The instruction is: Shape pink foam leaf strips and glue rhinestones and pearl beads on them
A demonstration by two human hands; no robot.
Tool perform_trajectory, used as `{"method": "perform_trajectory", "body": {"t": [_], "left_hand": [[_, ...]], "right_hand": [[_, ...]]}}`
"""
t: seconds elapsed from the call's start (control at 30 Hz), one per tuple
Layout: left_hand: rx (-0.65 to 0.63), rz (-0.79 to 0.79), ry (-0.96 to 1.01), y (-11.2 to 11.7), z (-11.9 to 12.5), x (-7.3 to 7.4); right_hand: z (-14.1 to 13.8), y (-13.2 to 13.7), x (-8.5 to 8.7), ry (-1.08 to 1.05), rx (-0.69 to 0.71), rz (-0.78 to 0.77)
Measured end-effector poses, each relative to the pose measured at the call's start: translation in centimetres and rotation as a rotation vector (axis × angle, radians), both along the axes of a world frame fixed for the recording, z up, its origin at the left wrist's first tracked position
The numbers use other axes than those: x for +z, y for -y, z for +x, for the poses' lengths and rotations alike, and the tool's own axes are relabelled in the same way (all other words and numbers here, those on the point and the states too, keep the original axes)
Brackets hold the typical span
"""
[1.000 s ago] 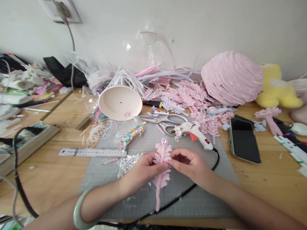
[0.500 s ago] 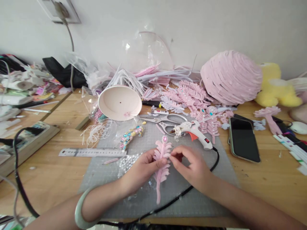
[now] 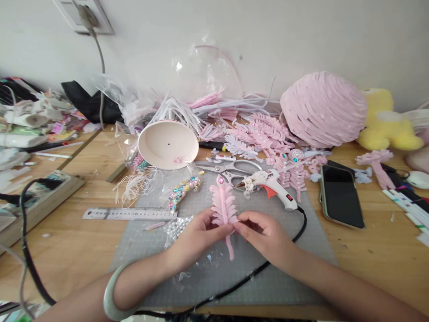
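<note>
Between my hands is a pink pipe-cleaner feather (image 3: pixel 222 201) with a round pink gem at its top and a bare stem at the bottom. My left hand (image 3: pixel 203 232) is closed on it, thumb across the lower part of the stem. The fingertips of my right hand (image 3: pixel 264 230) pinch the lower right side branches. Under both hands lies a grey cutting mat (image 3: pixel 268 286). A bag of silvery beads (image 3: pixel 177 228) sits beside my left hand. Beyond the feather rests a white hot glue gun (image 3: pixel 276 188) with an orange trigger.
Scissors (image 3: pixel 231 169), a strip of coloured gems (image 3: pixel 182 192) and a steel ruler (image 3: pixel 127 213) lie around the mat. A cream bowl (image 3: pixel 161 143) is tipped on its side behind. At right is a phone (image 3: pixel 342 197). The black cord (image 3: pixel 248 278) crosses the mat near my right wrist.
The feather has moved up and tilted left at its top. My left hand's grip is now lower on its stem, and my right fingers have moved down to its lower branches.
</note>
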State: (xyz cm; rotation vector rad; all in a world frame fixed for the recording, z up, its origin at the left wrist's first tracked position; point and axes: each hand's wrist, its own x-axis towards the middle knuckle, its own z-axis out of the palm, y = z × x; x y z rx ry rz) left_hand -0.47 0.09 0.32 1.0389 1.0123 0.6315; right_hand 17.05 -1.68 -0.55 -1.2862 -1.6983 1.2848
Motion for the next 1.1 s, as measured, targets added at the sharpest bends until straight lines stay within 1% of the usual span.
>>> {"method": "perform_trajectory", "body": {"t": [0.2,0.37,0.4,0.43,0.47,0.5,0.57,0.63,0.7,0.8,0.87,0.9,0.93,0.97,1.03,1.1], "left_hand": [[0.06,0.017,0.0,-0.2,0.0,-0.6],[0.013,-0.007,0.007,0.0,0.2,-0.2],[0.008,-0.012,0.008,0.1,0.3,-0.2],[0.007,-0.015,0.009,0.1,0.3,-0.1],[0.007,-0.017,0.011,0.1,0.4,-0.2],[0.003,-0.02,0.019,0.1,0.4,-0.2],[-0.013,-0.023,0.055,0.0,0.5,-0.5],[-0.028,-0.018,0.097,0.0,0.5,-0.9],[-0.06,0.007,0.097,0.2,0.4,-1.3],[-0.195,0.101,-0.031,0.7,0.1,-1.7],[-0.289,0.175,-0.102,0.9,-0.1,-1.6],[-0.306,0.195,-0.097,0.9,-0.1,-1.4],[-0.293,0.197,-0.064,0.8,-0.2,-1.2],[-0.252,0.184,-0.017,0.6,-0.2,-1.0],[-0.121,0.139,0.045,0.2,-0.3,-0.5],[-0.028,0.127,0.012,-0.4,-0.4,-0.2]], "right_hand": [[0.5,0.2,-0.1,0.149,0.082,0.249],[0.5,0.5,-0.7,0.312,0.065,0.6],[0.4,0.6,-0.6,0.335,0.058,0.648],[0.4,0.6,-0.6,0.345,0.057,0.662],[0.4,0.5,-0.4,0.339,0.059,0.64],[0.4,0.5,-0.3,0.318,0.062,0.582],[0.5,0.3,-0.1,0.242,0.041,0.398],[0.5,0.2,0.0,0.143,-0.024,0.196],[0.5,0.0,-0.2,0.027,-0.094,0.038],[0.4,-0.4,-0.5,-0.14,-0.134,-0.099],[0.4,-0.5,-0.4,-0.191,-0.118,-0.142],[0.4,-0.6,-0.3,-0.196,-0.102,-0.152],[0.3,-0.6,-0.2,-0.193,-0.085,-0.161],[0.3,-0.6,-0.1,-0.186,-0.071,-0.171],[0.3,-0.5,0.1,-0.177,-0.049,-0.193],[0.3,-0.4,0.1,-0.179,-0.032,-0.212]]}}
